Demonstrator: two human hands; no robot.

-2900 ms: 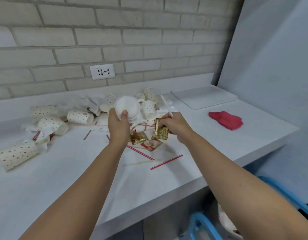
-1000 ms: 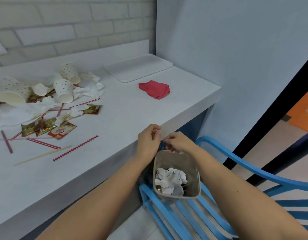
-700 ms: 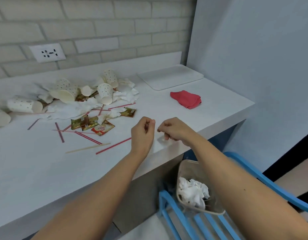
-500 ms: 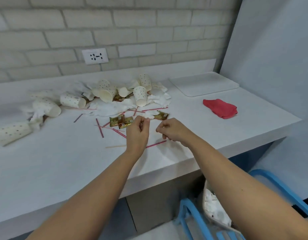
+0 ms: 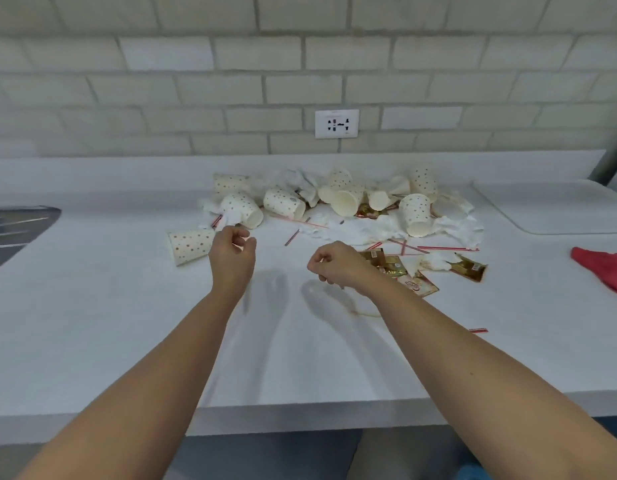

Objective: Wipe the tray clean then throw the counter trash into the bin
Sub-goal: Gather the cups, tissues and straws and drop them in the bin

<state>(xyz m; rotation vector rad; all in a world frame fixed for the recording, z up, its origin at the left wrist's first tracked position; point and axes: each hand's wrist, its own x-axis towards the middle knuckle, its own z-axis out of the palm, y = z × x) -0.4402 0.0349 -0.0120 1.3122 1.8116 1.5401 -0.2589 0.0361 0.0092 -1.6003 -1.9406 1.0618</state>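
Both empty, loosely curled, left hand and right hand hover near cups, sachets.

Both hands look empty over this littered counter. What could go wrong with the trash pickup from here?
The dotted paper cup lying on its side beside the left hand could roll away if nudged. The short red-and-white straw piece and the thin wooden stirrer lie flat near the right arm, apart from the pile; they may be missed or swept off.
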